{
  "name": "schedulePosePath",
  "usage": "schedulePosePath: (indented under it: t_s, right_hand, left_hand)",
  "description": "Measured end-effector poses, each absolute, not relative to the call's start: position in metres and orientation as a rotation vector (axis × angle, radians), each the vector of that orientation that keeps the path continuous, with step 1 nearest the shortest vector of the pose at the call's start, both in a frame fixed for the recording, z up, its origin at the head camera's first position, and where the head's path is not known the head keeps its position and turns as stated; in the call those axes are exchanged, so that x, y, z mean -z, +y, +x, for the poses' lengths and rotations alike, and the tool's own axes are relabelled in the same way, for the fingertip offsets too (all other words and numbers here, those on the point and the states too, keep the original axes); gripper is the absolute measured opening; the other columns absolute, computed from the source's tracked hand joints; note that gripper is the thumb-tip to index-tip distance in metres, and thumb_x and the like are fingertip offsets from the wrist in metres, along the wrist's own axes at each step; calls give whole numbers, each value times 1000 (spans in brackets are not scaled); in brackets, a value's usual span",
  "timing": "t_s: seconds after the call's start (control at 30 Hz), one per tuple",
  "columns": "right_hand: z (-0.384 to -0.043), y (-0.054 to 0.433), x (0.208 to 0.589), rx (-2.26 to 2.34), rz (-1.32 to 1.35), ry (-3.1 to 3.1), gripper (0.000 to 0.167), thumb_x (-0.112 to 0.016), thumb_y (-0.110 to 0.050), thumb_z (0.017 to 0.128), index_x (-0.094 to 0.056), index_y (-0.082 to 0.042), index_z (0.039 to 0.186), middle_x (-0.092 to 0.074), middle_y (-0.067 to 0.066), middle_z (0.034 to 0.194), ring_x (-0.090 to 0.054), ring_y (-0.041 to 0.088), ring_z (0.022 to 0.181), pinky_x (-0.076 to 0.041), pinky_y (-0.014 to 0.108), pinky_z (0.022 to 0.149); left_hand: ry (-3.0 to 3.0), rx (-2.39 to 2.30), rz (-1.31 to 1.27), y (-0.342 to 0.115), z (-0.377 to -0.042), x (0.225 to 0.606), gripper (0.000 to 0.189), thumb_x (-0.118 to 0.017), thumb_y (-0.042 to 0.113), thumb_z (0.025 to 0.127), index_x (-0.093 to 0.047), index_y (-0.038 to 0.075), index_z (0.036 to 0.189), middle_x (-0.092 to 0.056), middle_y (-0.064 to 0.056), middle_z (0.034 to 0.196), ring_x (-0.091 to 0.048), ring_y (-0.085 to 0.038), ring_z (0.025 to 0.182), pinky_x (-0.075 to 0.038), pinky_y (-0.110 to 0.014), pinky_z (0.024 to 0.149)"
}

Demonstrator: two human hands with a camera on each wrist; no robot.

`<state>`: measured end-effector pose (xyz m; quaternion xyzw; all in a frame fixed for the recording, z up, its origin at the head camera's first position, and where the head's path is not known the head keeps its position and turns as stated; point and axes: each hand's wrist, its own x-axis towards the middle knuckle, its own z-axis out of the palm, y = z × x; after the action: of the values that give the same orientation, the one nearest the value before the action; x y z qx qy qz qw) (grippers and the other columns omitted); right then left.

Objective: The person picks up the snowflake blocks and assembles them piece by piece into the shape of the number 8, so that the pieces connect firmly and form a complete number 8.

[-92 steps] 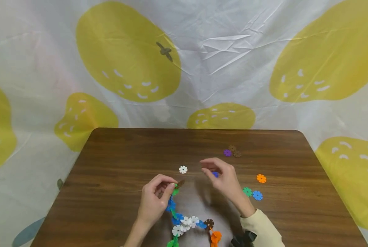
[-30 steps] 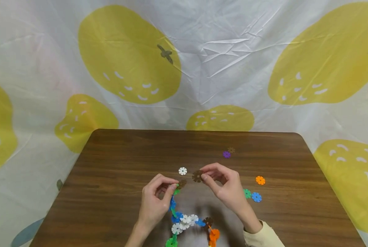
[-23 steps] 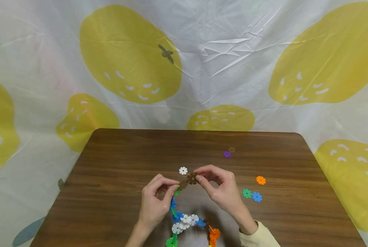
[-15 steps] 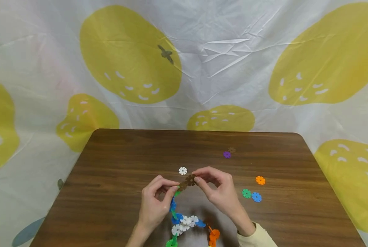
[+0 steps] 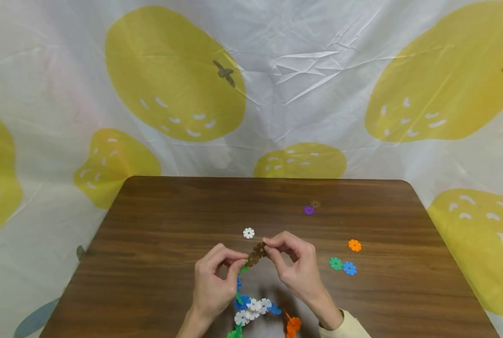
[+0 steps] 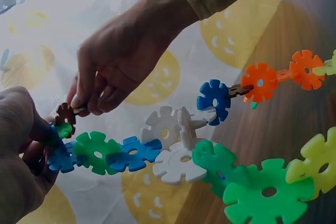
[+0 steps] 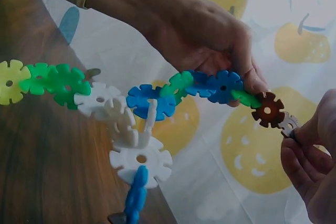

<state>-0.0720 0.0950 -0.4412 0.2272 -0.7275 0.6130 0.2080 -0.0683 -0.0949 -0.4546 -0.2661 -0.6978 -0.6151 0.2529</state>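
My left hand [image 5: 217, 281] pinches a green interlocking disc [image 7: 245, 98] near the end of a chain of notched plastic discs. Beyond its fingertips a brown disc [image 7: 269, 109] is joined to the green one. Between thumb and fingers my right hand [image 5: 300, 267] pinches a second brown disc [image 7: 289, 123], which meets the first at the rims; how deep their notches sit together I cannot tell. From the left hand the chain runs through blue and green discs to a cluster of white discs [image 6: 178, 163], where it branches toward orange discs [image 6: 260, 82] and green ones [image 6: 269, 191].
Loose on the wooden table [image 5: 171, 211] lie a white disc [image 5: 248, 233], a purple disc [image 5: 308, 210] beside a brown one [image 5: 315, 204], an orange disc [image 5: 354, 245], a green disc [image 5: 335, 263] and a blue disc [image 5: 349, 268]. A patterned cloth [image 5: 310, 94] hangs behind.
Empty about three seconds ago, my right hand then came to hold a brown disc and moved left until it met the chain's brown end. One brown disc has left the back group.
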Motion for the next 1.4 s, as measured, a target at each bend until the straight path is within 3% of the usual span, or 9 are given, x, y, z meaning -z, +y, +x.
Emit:
schedulePosePath:
  t_s: [0.4,0.77,0.97,1.23,1.4]
  right_hand:
    - [-65,86,447,-1819,570,-1928,16,-65,20,86,-69,8,97,-69,22,83,-68,5,71,-61,26,63]
    - [-63,85,441,-1706,648,-1966,19,-67,19,84,-70,1,91,-72,19,89,-71,9,81,-62,24,71]
    - [-63,84,443,-1729,651,-1974,18,-67,18,85,-70,2,93,-72,19,88,-70,7,75,-62,27,66]
    - [-72,91,444,-1943,560,-2062,11,-67,9,91,-70,5,101,-72,23,91,-70,10,72,-62,30,65]
    - [-77,89,447,-2108,589,-2061,10,-67,3,94,-68,8,103,-71,29,95,-73,13,76,-64,38,68]
  left_hand:
    - [-1839,1693,-595,-87,-61,455,19,-71,-18,79,-73,-1,87,-63,-10,73,-60,-15,61,-51,-15,56]
    - [-1773,1781,-539,-84,-57,463,18,-68,-21,81,-72,-4,87,-61,-13,74,-60,-6,66,-52,-14,57]
    - [-1783,1761,-550,-85,-57,464,18,-68,-21,81,-72,-4,87,-60,-13,74,-60,-10,64,-52,-14,56]
    - [-2051,1685,-697,-101,-72,448,15,-72,-6,87,-72,6,96,-64,-5,81,-60,-8,67,-52,-18,56]
    - [-2262,1620,-740,-103,-86,436,13,-75,5,90,-73,12,102,-62,3,84,-54,-5,69,-49,-21,57]
